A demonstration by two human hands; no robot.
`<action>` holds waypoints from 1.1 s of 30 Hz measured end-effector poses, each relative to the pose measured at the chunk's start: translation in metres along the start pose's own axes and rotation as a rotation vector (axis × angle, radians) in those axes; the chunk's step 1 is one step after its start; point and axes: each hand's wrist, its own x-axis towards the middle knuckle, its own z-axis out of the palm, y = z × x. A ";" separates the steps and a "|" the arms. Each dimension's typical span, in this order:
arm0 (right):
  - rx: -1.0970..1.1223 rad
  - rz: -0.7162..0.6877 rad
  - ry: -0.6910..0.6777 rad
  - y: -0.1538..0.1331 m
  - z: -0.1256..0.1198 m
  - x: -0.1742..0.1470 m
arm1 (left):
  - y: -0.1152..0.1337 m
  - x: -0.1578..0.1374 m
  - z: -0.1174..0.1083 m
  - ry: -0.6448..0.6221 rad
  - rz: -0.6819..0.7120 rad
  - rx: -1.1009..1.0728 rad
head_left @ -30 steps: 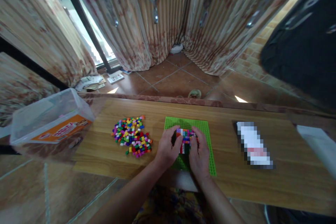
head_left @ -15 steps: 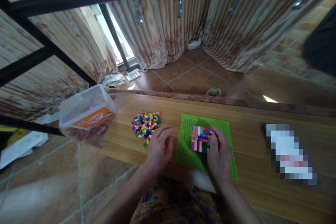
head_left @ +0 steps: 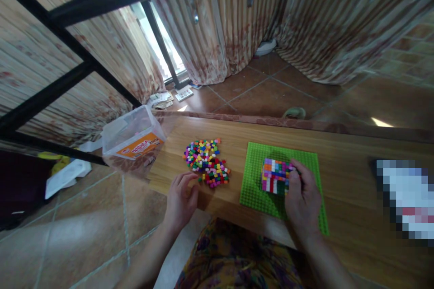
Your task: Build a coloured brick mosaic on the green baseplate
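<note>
On the green baseplate [head_left: 252, 178] stands a block built of small multicoloured toy bricks [head_left: 274, 176]. My right hand [head_left: 304, 201] grips its right side, thumb in front and fingers behind, so that side is partly covered. Loose small bricks [head_left: 200, 156] lie in a pile left of the plate. My left hand [head_left: 181, 201] is at the pile's lower left edge, fingers loosely bent and thumb apart, with nothing visible between them.
A clear plastic tub [head_left: 134, 137] with an orange label stands beyond the left end of the wooden table [head_left: 233, 131]. A blurred-out flat object [head_left: 407, 194] lies at the right. A dark metal frame [head_left: 101, 6] crosses above, before curtains [head_left: 217, 40].
My left hand has moved left from beside the plate, uncovering the near part of the loose bricks. My right hand keeps its grip on the brick block. The view has shifted left.
</note>
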 end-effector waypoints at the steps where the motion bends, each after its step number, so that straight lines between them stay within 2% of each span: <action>1: -0.002 -0.002 0.002 0.000 0.000 0.000 | -0.003 -0.003 -0.001 -0.004 -0.018 0.013; 6: -0.012 0.004 -0.003 0.001 0.000 0.000 | -0.005 -0.006 0.004 -0.041 -0.088 0.069; 12: 0.011 0.002 0.005 0.002 0.000 0.000 | 0.001 0.002 0.011 -0.045 -0.096 0.079; 22: 0.016 0.000 0.004 0.002 0.001 0.001 | 0.000 0.012 0.023 -0.030 -0.012 0.093; 26: 0.040 0.011 -0.008 0.000 0.000 0.001 | 0.002 0.015 0.019 -0.008 0.024 0.082; 30: 0.130 0.062 -0.015 -0.003 -0.003 0.000 | 0.021 0.020 0.009 0.028 0.088 -0.013; 33: 0.270 0.135 0.018 -0.003 -0.006 -0.001 | 0.049 0.025 0.013 -0.022 0.173 -0.095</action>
